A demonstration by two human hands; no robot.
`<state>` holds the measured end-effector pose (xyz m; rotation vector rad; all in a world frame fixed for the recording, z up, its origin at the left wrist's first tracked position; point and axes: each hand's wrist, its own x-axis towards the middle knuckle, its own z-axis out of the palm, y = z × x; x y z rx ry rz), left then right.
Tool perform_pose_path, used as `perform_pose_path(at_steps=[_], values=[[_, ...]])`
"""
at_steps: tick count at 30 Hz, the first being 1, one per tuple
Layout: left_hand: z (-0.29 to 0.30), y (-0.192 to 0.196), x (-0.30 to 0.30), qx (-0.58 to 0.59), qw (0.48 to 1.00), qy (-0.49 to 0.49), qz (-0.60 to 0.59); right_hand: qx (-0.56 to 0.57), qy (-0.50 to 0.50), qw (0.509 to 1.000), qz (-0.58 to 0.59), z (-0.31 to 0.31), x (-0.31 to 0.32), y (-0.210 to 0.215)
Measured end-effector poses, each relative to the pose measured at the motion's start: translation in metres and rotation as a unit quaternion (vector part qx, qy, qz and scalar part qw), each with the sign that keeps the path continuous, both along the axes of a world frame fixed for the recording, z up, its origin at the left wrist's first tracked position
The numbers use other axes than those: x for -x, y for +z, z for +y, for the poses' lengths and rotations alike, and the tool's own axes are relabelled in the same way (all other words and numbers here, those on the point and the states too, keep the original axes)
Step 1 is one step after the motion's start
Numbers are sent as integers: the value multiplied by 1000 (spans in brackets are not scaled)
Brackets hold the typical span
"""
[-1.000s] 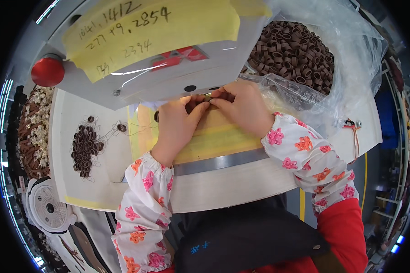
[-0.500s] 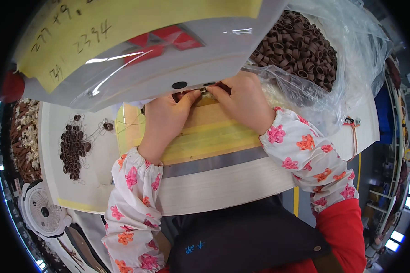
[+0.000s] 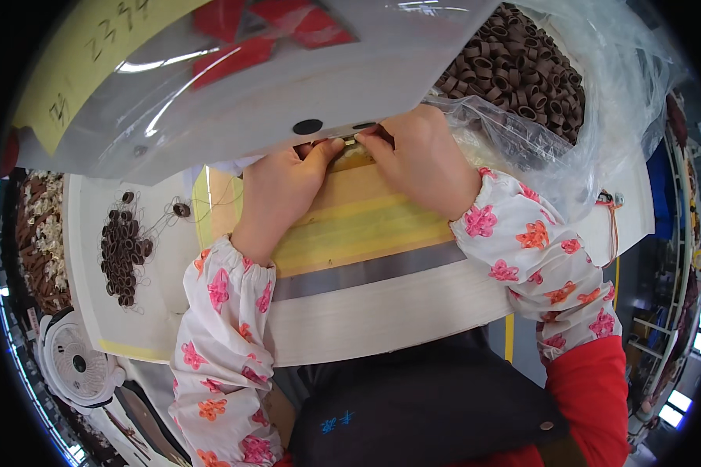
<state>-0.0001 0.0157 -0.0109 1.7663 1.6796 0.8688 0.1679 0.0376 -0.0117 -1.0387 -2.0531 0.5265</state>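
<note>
My left hand (image 3: pixel 284 187) and my right hand (image 3: pixel 420 156) meet at the lower edge of a grey machine housing (image 3: pixel 288 86), fingertips pinched together on a small brass-coloured part (image 3: pixel 352 145) there. The part is mostly hidden by my fingers and the housing's edge. Both hands rest over a yellow-taped wooden board (image 3: pixel 358 226) on the white bench (image 3: pixel 382 311).
A clear plastic bag (image 3: pixel 584 148) full of brown rings (image 3: pixel 514 70) lies at the back right. A small heap of brown rings (image 3: pixel 123 253) with thin wire lies at the left. A tray of mixed pieces (image 3: pixel 39 233) and a small white fan (image 3: pixel 74 362) sit beyond the bench's left edge.
My head has moved closer, so the machine housing fills more of the top of the view. My hands have stayed pinched at the same spot under its edge.
</note>
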Motion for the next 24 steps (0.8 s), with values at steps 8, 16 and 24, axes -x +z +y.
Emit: perform_pose_path(at_steps=[8, 16, 24], values=[[2, 1, 3, 15, 999, -16, 44, -8, -9, 999, -37, 3, 0, 0], [3, -1, 5, 40, 999, 9, 30, 6, -35, 999, -33, 3, 1, 6], [0, -1, 3, 60, 997, 47, -7, -23, -32, 999, -36, 4, 2, -3]])
